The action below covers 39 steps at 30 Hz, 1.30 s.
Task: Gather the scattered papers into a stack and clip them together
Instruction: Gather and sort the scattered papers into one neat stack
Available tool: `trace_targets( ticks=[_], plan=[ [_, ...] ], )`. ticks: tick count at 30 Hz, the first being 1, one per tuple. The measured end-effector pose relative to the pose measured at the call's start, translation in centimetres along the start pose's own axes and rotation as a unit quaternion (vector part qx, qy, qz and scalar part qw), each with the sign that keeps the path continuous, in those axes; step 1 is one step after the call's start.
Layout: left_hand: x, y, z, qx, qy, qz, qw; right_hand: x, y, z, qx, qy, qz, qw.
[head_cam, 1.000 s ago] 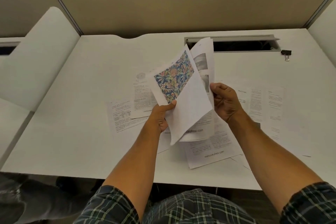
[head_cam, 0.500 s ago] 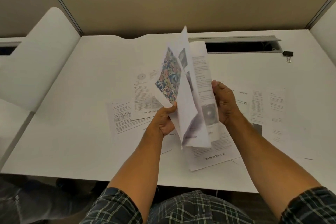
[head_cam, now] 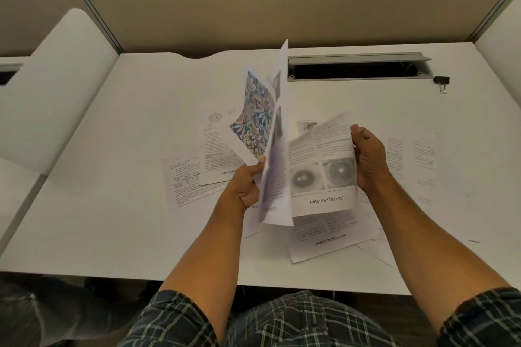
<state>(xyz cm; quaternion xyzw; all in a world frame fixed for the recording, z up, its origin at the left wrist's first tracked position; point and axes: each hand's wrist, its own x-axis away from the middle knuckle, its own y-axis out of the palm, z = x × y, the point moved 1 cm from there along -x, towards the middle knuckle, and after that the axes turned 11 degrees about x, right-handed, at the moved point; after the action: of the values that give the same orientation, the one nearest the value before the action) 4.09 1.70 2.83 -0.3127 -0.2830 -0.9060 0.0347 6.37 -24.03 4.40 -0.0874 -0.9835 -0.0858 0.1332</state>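
The left hand (head_cam: 248,183) pinched upright sheets (head_cam: 270,132); the right hand (head_cam: 366,158) gripped the eye page (head_cam: 321,169) beside them. Better to slide it flush behind, edges matched. The clip (head_cam: 441,81) lay far right.

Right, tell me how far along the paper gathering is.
Partly done. The left hand grips a few collected sheets, the flower print among them. The right hand holds the eye-photo page beside them. Left: several loose papers lie on the desk, and the binder clip sits unused at the far right.
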Motion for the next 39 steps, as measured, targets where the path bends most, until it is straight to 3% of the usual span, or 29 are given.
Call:
trace_targets(
  ticks=[3,5,10,12,16,19,23,30,34,39],
  plan=[
    [-0.6,-1.3,-0.6,0.069,0.006,-0.005,0.998,0.1,0.0,0.2,0.044,-0.014,-0.006,0.999],
    [-0.8,-1.3,-0.3,0.057,0.025,0.020,0.998,0.1,-0.2,0.4,0.066,-0.016,-0.019,0.998],
    [-0.9,-0.9,-0.2,-0.099,0.123,0.098,0.983,0.6,0.3,0.4,0.022,-0.003,-0.092,0.995],
    [-0.5,-0.5,0.1,-0.161,0.159,0.107,0.968,0.6,0.4,0.1,-0.020,0.021,-0.087,0.996],
    [-0.4,0.0,0.8,-0.206,0.215,0.059,0.953,0.1,0.8,-0.1,0.050,0.005,-0.075,0.996],
    [-0.4,0.3,1.9,-0.146,0.192,0.027,0.970,-0.2,0.5,-0.5,0.073,-0.041,-0.058,0.995],
    [0.4,1.1,3.9,-0.080,0.160,-0.084,0.980,0.3,0.9,-3.4,0.071,-0.115,-0.116,0.984],
    [1.3,3.0,6.3,-0.232,0.181,-0.159,0.942,0.8,1.7,-7.8,0.160,-0.188,-0.205,0.947],
    [1.2,3.0,4.6,-0.276,0.181,-0.131,0.935,0.5,1.3,-4.7,0.175,-0.158,-0.155,0.959],
    [1.1,3.4,4.4,-0.238,0.205,-0.095,0.945,1.0,1.4,-4.7,0.151,-0.185,-0.111,0.965]
  ],
)
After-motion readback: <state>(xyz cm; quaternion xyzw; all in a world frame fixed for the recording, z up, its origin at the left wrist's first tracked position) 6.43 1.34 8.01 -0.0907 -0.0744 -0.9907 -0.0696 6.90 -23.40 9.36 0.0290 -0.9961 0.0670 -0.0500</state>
